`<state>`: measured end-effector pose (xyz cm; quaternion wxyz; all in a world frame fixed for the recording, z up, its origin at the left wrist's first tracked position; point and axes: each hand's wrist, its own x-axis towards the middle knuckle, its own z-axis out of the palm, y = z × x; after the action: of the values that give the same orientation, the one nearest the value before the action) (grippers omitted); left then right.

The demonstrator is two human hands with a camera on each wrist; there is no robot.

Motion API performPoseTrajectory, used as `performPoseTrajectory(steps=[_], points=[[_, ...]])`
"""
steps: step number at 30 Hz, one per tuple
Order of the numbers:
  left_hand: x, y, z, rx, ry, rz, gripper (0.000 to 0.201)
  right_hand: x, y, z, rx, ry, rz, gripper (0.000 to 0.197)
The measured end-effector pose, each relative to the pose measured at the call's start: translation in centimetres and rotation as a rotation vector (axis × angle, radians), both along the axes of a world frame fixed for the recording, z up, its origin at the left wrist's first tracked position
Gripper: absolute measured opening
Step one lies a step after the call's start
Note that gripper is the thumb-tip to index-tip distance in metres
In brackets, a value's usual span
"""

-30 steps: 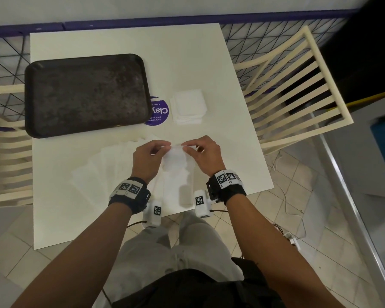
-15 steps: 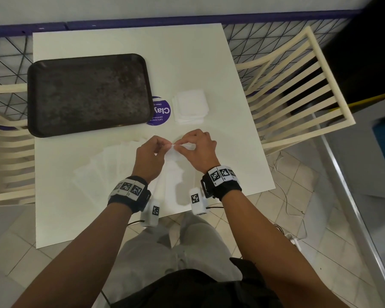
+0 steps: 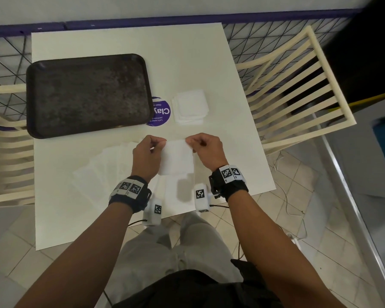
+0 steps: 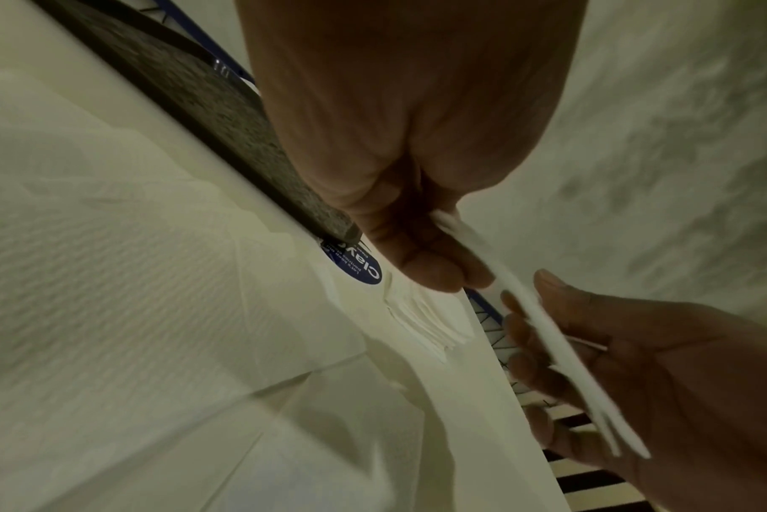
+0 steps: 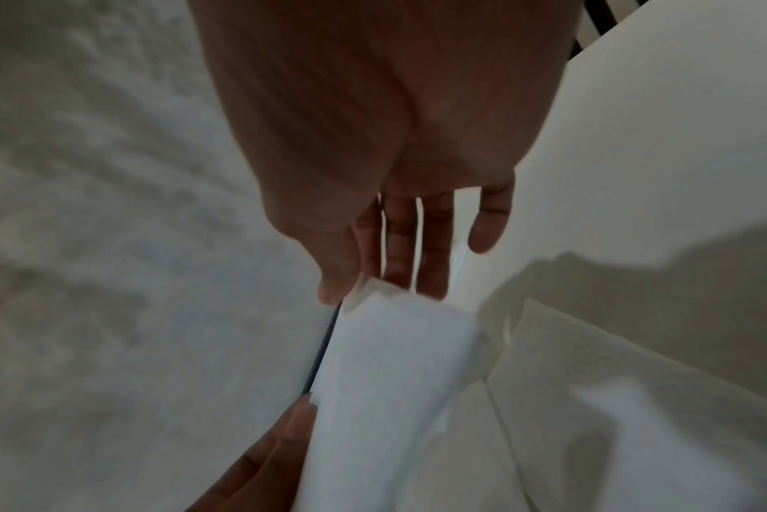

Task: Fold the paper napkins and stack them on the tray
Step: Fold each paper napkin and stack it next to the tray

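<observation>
Paper napkin (image 3: 178, 157): one, part-folded, held just above the near edge of the surface (image 3: 129, 45), over the fanned unfolded napkins (image 3: 102, 172). We pinch its far corners, left hand (image 3: 147, 155) on the left one, right hand (image 3: 206, 150) on the right, fingers clamped on the paper. It hangs from both hands toward us, its top edge running left to right between them. Folded napkin stack (image 3: 190, 110): mid-surface, beyond the right hand, which is nearer it. Tray (image 3: 87, 94): far left corner, bare; we judge no stacking done yet.
</observation>
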<state>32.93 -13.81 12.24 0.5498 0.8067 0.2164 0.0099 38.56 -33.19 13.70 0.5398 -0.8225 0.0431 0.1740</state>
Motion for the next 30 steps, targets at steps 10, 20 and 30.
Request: performPoseTrajectory(steps=[10,20,30], points=[[0.7,0.3,-0.2,-0.079,0.012,0.039,0.011,-0.2,-0.8,-1.2,-0.129,0.08,0.08,0.011],[0.9,0.3,-1.9,-0.13,0.269,-0.084,0.018,10.6,-0.9,-0.1,-0.266,-0.086,-0.047,0.019],[0.5,0.6,-3.3,-0.137,0.354,-0.06,0.014,19.1,0.0,-3.6,-0.455,-0.015,-0.027,0.025]])
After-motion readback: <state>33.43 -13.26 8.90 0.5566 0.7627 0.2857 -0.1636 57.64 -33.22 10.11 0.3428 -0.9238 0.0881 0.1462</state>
